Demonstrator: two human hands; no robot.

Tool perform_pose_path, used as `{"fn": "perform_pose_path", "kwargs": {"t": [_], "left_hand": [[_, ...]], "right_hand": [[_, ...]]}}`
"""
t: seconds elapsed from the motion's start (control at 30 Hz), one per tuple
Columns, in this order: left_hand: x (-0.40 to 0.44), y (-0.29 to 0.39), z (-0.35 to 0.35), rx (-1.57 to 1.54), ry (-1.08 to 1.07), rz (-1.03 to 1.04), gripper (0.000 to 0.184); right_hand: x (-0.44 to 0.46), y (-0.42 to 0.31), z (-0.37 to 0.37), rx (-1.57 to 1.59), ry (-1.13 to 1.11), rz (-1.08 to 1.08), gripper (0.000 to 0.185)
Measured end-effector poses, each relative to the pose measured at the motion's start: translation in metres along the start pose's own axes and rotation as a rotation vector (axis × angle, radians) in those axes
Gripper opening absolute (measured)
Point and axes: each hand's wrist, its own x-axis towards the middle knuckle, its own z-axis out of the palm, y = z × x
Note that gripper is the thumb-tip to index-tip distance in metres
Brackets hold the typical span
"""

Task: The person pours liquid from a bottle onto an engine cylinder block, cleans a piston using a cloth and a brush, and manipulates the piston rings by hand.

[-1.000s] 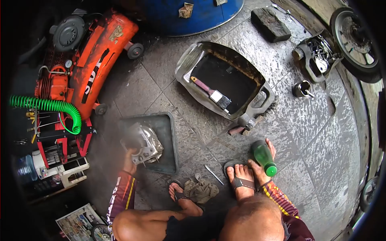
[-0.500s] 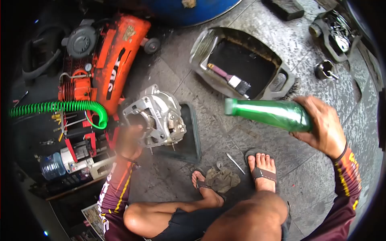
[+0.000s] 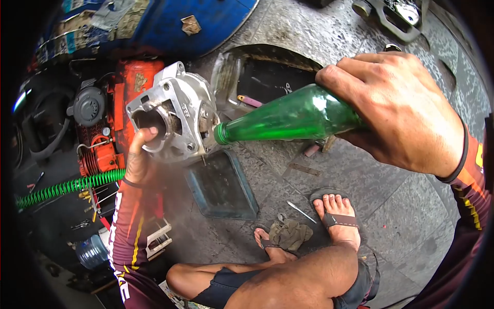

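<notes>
While the floor tiles (image 3: 411,226) run from 12 o'clock round to 6 and show widely at 4, the left side is crowded. At 11 o'clock curves the blue drum (image 3: 175,41), and below its rim the red compressor (image 3: 116,98) stands behind the held part at 10. At 12 lies the open-topped pan (image 3: 224,69), its near edge partly hidden by the bottle. Just below centre, toward 7, a shallow tray (image 3: 222,186) rests on the floor, with a strip of tile between its right edge and the sandalled foot (image 3: 339,216) at 4. The metal casing (image 3: 193,103) hangs at 10, above the tray's far edge in the view; the left hand (image 3: 139,157) grips its lower-left edge, thumb at the round opening, the other fingers hard to see. From 2 to 3 o'clock the right hand (image 3: 401,110) is closed round the base end of a green bottle (image 3: 293,116), which slants slightly down toward 9. Its neck end sits right by the casing's right edge; whether they touch, I cannot tell. A coiled green hose (image 3: 77,183) stretches along 9, a crumpled rag (image 3: 290,234) lies at 5 beside the foot, a brush handle (image 3: 250,100) shows within the pan, and a thin rod (image 3: 301,211) lies near the rag.
</notes>
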Motion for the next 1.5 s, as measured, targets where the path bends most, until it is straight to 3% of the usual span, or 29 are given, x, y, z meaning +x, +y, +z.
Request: {"fn": "perform_pose_path", "kwargs": {"t": [0.17,1.5], "left_hand": [[0.024,0.007,0.006,0.076,-0.08,-0.02,0.04],[0.061,0.018,0.022,0.185,-0.141,0.038,0.04]], "right_hand": [[-0.002,0.0,-0.003,-0.032,-0.011,0.04,0.046],[-0.024,0.04,0.01,0.071,0.087,-0.024,0.056]]}}
